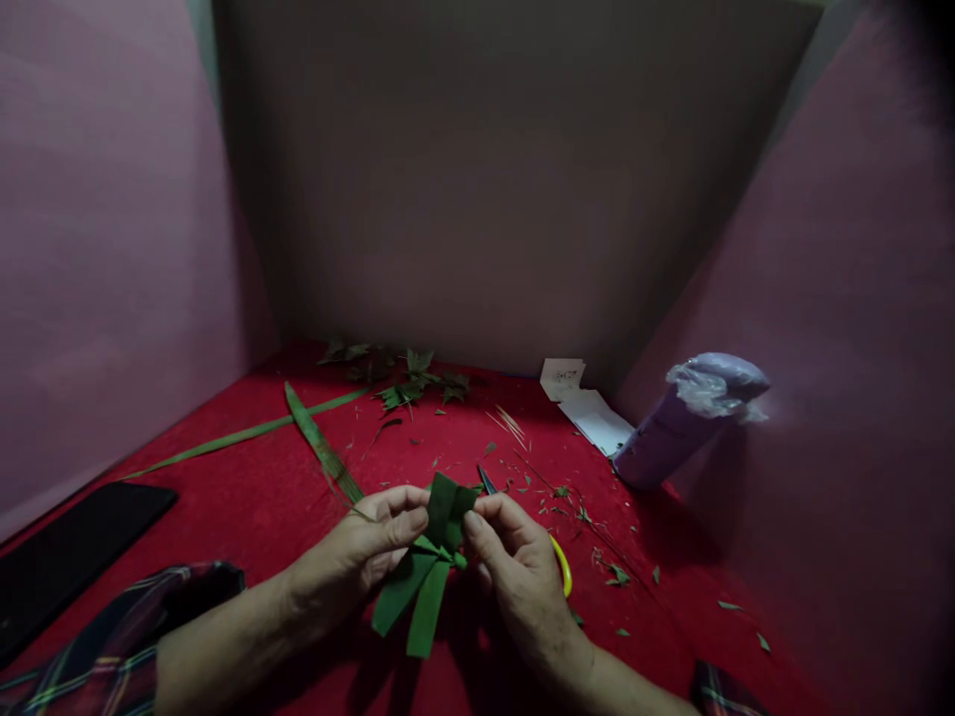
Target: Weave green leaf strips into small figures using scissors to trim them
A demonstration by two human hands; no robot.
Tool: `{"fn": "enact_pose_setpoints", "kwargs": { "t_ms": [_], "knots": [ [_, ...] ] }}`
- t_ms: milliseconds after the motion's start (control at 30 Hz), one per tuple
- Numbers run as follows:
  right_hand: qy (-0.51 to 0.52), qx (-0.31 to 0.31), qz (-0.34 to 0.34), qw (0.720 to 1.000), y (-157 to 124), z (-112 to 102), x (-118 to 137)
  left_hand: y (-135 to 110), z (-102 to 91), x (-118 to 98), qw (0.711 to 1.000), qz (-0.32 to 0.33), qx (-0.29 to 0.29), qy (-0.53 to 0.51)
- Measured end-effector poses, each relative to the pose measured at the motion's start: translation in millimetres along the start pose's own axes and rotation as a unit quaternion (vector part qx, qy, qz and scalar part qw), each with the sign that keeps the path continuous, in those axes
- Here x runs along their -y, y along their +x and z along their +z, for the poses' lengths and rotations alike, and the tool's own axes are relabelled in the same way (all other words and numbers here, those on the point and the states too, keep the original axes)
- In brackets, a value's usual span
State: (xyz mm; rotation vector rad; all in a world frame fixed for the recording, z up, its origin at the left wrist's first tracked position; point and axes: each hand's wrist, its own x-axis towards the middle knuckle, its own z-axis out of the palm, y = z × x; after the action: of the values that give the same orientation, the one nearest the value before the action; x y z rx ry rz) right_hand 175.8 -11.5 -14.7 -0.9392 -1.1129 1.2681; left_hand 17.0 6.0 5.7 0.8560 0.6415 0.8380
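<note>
Between my two hands is a folded green leaf piece [446, 515], knotted at its middle, with flat cut strips [427, 609] hanging below the knot. My left hand [365, 552] pinches its left side, thumb in front and the other fingers partly hidden behind. On the right edge, my right hand [518, 567] grips it between thumb and bent forefinger. A pair of scissors lies behind my right hand; only part of the yellow handle [563, 569] and a dark blade tip [486, 481] show.
Long leaf strips [322, 443] and lobed leaves [418, 378] lie on the red cloth [246, 487]. Toothpicks [511, 426], white cards [597, 420], leaf scraps [618, 575] and a leaning purple container [664, 438] are to the right. A black phone-like slab [82, 547] lies left.
</note>
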Motion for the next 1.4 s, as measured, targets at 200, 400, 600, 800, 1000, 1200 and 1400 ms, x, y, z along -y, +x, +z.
{"fn": "enact_pose_setpoints", "kwargs": {
  "t_ms": [200,400,600,800,1000,1200,1400],
  "knots": [
    [0.01,0.01,0.016,1.0,-1.8,1.0,-9.7,-2.2,2.9,8.4,0.999,-0.005,-0.043,0.025],
    [-0.054,0.023,0.016,0.998,-1.0,2.1,-5.8,-1.8,3.6,9.6,0.991,0.005,-0.122,0.045],
    [-0.117,0.042,0.022,0.992,-1.5,1.9,-7.2,-3.3,3.4,9.2,0.991,0.0,-0.117,0.065],
    [-0.075,0.077,0.017,0.994,-3.6,3.9,-6.0,-4.1,4.5,10.3,0.992,-0.007,-0.116,0.05],
    [-0.044,0.077,0.041,0.995,-3.3,3.6,-3.9,-4.9,5.2,8.5,0.991,0.0,-0.127,0.047],
    [-0.064,0.035,0.045,0.996,-1.1,0.2,-6.5,-5.1,4.3,8.5,0.991,-0.018,-0.118,0.052],
    [-0.095,0.023,0.023,0.995,0.3,-1.0,-5.9,-4.7,4.5,8.8,0.991,0.008,-0.126,0.046]
  ]
}}
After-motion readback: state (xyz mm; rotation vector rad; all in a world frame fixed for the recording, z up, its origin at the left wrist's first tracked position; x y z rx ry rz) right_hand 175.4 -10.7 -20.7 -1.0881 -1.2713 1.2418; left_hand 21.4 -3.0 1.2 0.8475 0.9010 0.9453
